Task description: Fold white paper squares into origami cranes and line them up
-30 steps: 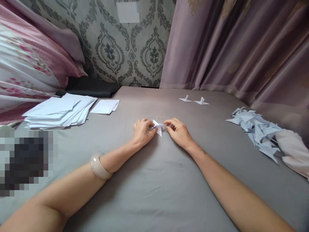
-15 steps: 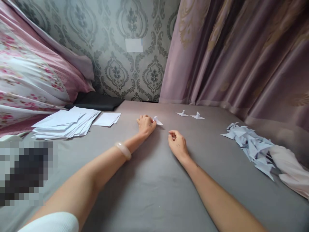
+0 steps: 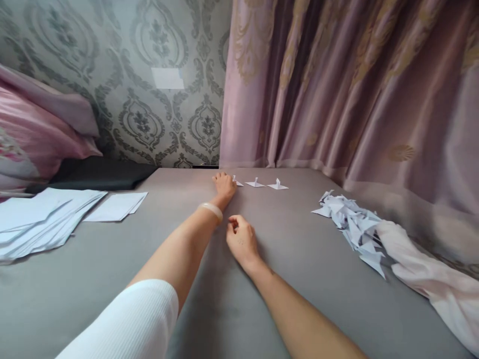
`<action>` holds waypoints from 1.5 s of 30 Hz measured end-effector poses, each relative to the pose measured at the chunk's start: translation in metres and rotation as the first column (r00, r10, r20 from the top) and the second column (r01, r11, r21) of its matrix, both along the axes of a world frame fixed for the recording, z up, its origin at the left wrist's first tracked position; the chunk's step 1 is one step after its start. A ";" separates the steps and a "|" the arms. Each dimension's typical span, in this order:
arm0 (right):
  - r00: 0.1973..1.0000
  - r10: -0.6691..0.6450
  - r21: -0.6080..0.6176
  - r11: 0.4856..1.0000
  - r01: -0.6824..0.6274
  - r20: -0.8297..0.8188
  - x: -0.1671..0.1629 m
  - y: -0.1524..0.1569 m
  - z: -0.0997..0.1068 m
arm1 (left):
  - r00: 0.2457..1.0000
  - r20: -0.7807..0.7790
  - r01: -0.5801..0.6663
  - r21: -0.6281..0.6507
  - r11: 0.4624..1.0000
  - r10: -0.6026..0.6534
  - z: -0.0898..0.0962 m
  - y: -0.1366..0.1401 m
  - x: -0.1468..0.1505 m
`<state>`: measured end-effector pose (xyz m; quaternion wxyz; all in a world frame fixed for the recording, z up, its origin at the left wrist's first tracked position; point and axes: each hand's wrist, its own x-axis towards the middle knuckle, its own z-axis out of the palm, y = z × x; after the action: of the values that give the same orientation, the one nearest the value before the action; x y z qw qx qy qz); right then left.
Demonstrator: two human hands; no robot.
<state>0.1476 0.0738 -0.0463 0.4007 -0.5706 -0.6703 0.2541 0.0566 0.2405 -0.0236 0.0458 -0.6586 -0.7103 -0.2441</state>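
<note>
At the far side of the grey-covered surface, my left hand (image 3: 225, 184) has its fingers closed at a small white folded paper piece (image 3: 238, 183), mostly hidden behind the hand. To its right stand two similar folded paper figures, a nearer one (image 3: 255, 183) and a further one (image 3: 278, 185), each with a flat pointed base and a small upright part. My right hand (image 3: 242, 240) rests on the surface closer to me, its fingers loosely curled with nothing visible in them. A white bangle (image 3: 210, 209) circles my left wrist.
A pile of folded pointed papers (image 3: 350, 219) lies at right against a pale cloth (image 3: 422, 264). At left are a large stack of white sheets (image 3: 48, 219) and a smaller stack (image 3: 117, 206). A black flat item (image 3: 101, 172) and curtains (image 3: 299, 99) border the back.
My left hand has moved farther away with the folded paper piece, bringing it into line beside the two standing figures. The view has turned to the right. My right hand stays curled.
</note>
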 end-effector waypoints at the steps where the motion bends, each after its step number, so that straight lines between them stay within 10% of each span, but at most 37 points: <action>1: 1.000 0.007 -0.015 1.000 -0.007 0.011 0.000 0.000 0.000 | 1.000 -0.008 0.011 -0.010 1.000 -0.011 -0.003 0.005 0.003; 45: 0.986 0.068 0.002 0.998 -0.069 0.155 0.000 -0.006 0.004 | 0.994 0.049 -0.095 -0.012 0.995 0.096 -0.010 0.004 -0.014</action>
<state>0.1478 0.0674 -0.0420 0.3408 -0.5639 -0.7193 0.2202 0.0421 0.2447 -0.0339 0.0368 -0.6179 -0.7431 -0.2543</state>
